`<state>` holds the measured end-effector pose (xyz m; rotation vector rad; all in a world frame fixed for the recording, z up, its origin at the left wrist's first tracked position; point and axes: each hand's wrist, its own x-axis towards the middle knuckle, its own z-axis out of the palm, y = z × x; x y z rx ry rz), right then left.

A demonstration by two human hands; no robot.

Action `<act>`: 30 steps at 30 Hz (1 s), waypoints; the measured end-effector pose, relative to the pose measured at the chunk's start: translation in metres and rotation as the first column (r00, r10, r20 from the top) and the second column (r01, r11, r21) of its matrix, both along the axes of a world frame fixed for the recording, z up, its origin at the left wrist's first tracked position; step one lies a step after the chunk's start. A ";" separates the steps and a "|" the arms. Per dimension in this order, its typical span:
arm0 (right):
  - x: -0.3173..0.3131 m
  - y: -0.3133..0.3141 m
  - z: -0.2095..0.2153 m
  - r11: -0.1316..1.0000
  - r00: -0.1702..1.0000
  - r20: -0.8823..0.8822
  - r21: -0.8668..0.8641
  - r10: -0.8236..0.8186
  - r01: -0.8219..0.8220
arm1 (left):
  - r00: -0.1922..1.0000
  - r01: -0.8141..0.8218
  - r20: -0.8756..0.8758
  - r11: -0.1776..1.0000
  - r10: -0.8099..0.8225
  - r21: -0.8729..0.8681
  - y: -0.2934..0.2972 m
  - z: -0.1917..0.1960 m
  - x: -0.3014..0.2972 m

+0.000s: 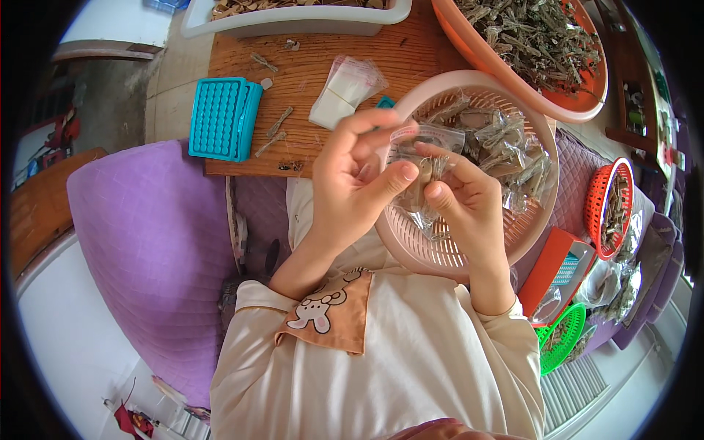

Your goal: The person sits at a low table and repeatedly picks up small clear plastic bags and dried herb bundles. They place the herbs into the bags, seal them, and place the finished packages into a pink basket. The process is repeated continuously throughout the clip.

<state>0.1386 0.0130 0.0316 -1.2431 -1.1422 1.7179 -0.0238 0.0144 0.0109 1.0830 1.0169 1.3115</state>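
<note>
Over a pink plastic basket [548, 158], both my hands are at a small clear zip bag [438, 136] with brownish dried pieces inside. My left hand [352, 180] has its thumb against the bag's left side, with the fingers curled behind; the exact contact is partly hidden. On the bag's right side, my right hand [473, 202] pinches it between thumb and fingers. Filled clear bags [506, 147] of similar dried pieces lie in the basket beneath. A stack of flat clear bags [345, 92], bound with a band, rests on the wooden table [293, 103] left of the basket.
A teal dimpled tray [220, 117] sits at the table's left edge. An orange basin [590, 66] of dried stems stands far right, and a white tub [308, 23] at the back. Red [598, 205] and green [546, 359] baskets and a red box [539, 286] are at right.
</note>
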 end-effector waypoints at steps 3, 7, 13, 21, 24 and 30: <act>-0.003 0.000 -0.001 0.990 0.986 0.162 0.135 -0.047 0.025 | 0.916 -0.152 -0.284 0.902 0.282 0.404 0.001 0.004 0.005; -0.004 -0.001 0.001 0.959 0.934 0.357 0.269 -0.010 -0.093 | 0.746 0.145 -0.578 0.766 0.331 0.626 0.002 0.012 0.003; -0.007 -0.004 -0.004 0.953 0.957 0.282 0.302 -0.066 -0.024 | 0.677 0.190 -0.665 0.797 0.317 0.573 0.007 0.009 -0.001; -0.013 -0.008 -0.011 0.980 0.959 0.264 0.191 -0.099 0.049 | 0.780 0.107 -0.605 0.918 0.161 0.381 0.004 0.006 0.000; -0.013 -0.008 -0.008 0.987 0.947 0.315 0.163 -0.060 0.008 | 0.780 0.109 -0.619 0.953 0.094 0.283 0.003 0.010 0.000; -0.017 -0.004 -0.001 0.936 0.920 0.383 0.348 -0.085 -0.059 | 0.758 -0.009 -0.590 0.909 0.278 0.417 0.005 0.014 0.005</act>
